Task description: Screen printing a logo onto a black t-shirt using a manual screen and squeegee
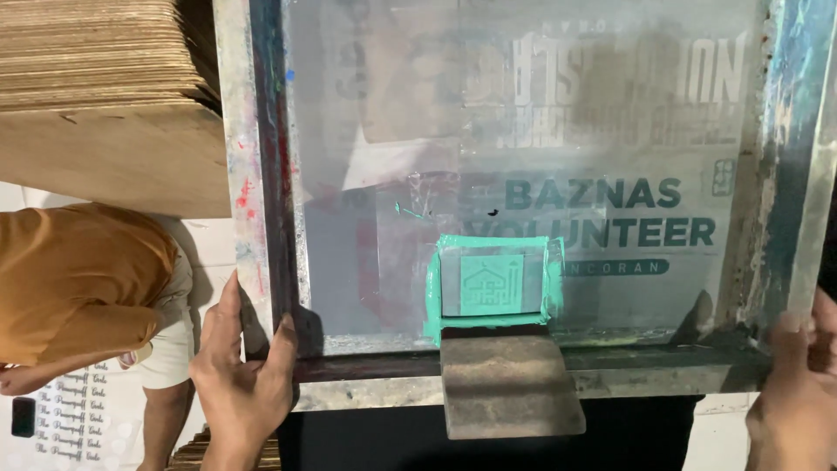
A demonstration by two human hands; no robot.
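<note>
A screen-printing frame (261,218) with a grey mesh fills most of the head view. My left hand (240,371) grips its near left corner, thumb up along the outer edge. My right hand (798,392) holds the near right corner, partly cut off by the picture's edge. A small squeegee block (510,384) rests on the frame's near rail, its blade end on the mesh. Teal ink (493,283) is smeared in a square around a small emblem on the mesh. Dark green lettering shows through the mesh to the right of it.
A thick stack of brown cardboard sheets (105,96) lies at the upper left. A person in an orange shirt (78,279) and light shorts stands at the left, over a white sheet with printed script. Dark cloth hangs below the frame.
</note>
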